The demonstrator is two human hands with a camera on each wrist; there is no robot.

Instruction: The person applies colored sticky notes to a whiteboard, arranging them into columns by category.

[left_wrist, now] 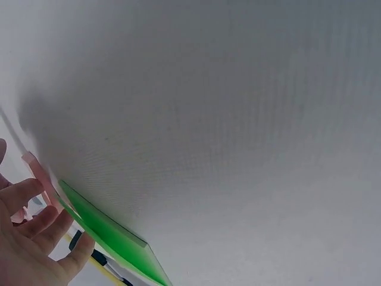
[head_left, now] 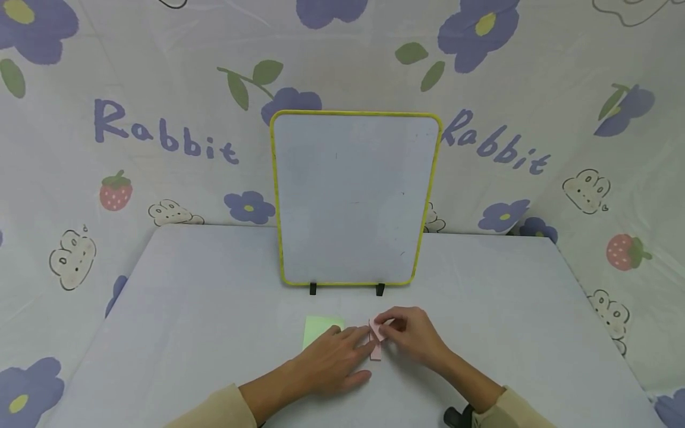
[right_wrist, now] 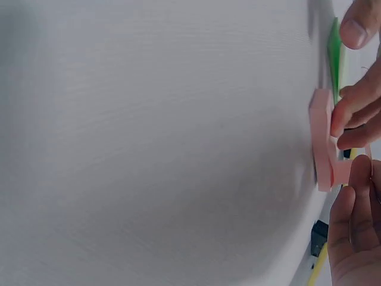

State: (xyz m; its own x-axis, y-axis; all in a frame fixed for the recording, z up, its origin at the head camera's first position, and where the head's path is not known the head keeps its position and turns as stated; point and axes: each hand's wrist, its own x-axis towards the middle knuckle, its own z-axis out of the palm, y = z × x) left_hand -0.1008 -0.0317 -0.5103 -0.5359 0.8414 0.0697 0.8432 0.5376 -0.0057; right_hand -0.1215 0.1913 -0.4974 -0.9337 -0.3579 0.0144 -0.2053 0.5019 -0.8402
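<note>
A small pink sticky note pad (head_left: 376, 355) lies on the table between the two hands. My right hand (head_left: 416, 337) pinches a pink sheet (head_left: 377, 330) between thumb and fingers and holds it raised over the pad; in the right wrist view the sheet stands up from the pad (right_wrist: 321, 140). My left hand (head_left: 333, 361) reaches in from the left, its fingers fairly straight and the fingertips at the pad's left side. Partly covered by that hand is a light green sticky note pad (head_left: 320, 328), which shows as a bright green block (left_wrist: 113, 235) in the left wrist view.
Behind the hands stands a whiteboard (head_left: 353, 196) with a yellow frame, on black feet (head_left: 313, 289). A white cloth covers the table (head_left: 203, 309). Beyond it hangs a curtain (head_left: 176, 77) printed with flowers and rabbits. A dark object (head_left: 456, 417) sits by the right wrist.
</note>
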